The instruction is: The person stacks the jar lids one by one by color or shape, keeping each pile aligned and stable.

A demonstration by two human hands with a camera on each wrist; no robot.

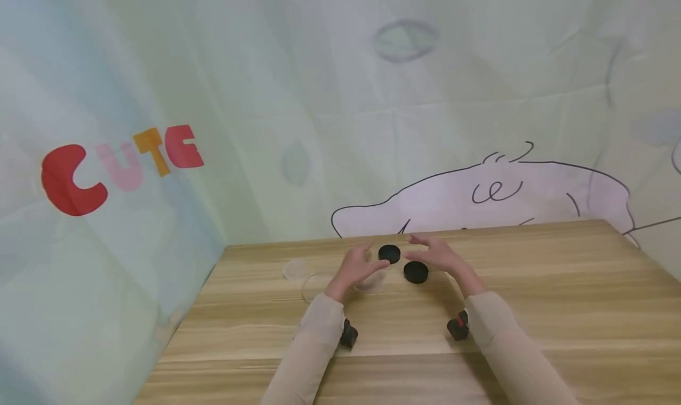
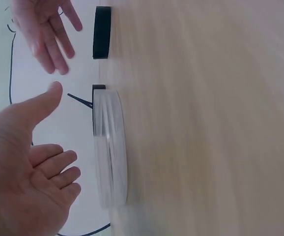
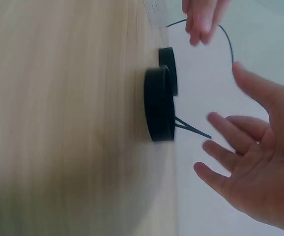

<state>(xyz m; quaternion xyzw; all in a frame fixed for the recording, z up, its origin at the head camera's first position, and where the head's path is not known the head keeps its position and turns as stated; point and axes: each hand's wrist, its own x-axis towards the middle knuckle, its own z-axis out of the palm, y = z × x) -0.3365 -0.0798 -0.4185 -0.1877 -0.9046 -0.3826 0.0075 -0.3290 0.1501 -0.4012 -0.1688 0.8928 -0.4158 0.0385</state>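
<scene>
Two round black lids lie on the wooden table, the farther lid (image 1: 389, 253) between the hands and the nearer lid (image 1: 416, 272) just below the right hand's fingers. My left hand (image 1: 355, 269) hovers over a clear round piece (image 1: 370, 282), thumb toward the farther lid, holding nothing. The right hand (image 1: 438, 256) is held above the table, its fingers spread and free of any object. In the left wrist view, the clear piece (image 2: 111, 147) stands out beside the left hand (image 2: 34, 172). The right wrist view has the nearer lid (image 3: 159, 104) beside the right hand (image 3: 265, 157).
Left of the left hand lie a larger clear round piece (image 1: 317, 288) and a small clear disc (image 1: 295, 269). The wooden table (image 1: 399, 375) ends at a printed curtain (image 1: 298, 97) behind and to the left. Each wrist carries a small black camera.
</scene>
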